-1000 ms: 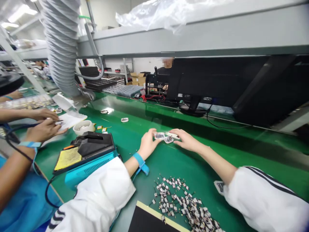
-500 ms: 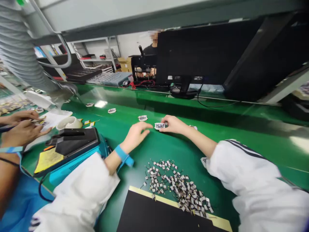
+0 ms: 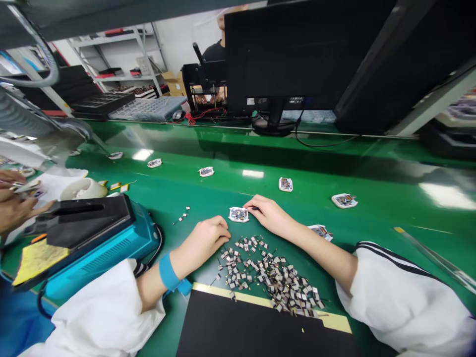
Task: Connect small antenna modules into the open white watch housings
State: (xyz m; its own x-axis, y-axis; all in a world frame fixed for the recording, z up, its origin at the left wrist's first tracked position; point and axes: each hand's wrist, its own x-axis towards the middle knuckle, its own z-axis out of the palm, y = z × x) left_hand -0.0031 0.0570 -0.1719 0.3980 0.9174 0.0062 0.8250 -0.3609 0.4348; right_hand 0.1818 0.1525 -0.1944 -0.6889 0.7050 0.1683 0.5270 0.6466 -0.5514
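My left hand [image 3: 206, 240] rests on the green belt [image 3: 372, 218] with its fingers curled, fingertips at the edge of a pile of several small metal parts [image 3: 267, 275]. It wears a blue wrist strap [image 3: 168, 271]. My right hand [image 3: 268, 214] touches a small white square module [image 3: 238, 214] with its fingertips, just beyond the pile. Whether the left hand pinches a part is hidden.
More white modules lie along the belt [image 3: 285, 184] [image 3: 344, 200] [image 3: 206, 171] [image 3: 154, 162], one by my right forearm [image 3: 320, 231]. A teal and black soldering station [image 3: 89, 233] stands left, a black mat [image 3: 253, 329] in front, a monitor [image 3: 286, 54] behind. Another person's hands [image 3: 15, 206] work at far left.
My view tilted down. Both hands drew back toward me; the right brought one module to the pile, the left came down to the pile's edge. Other modules now lie farther along the belt.
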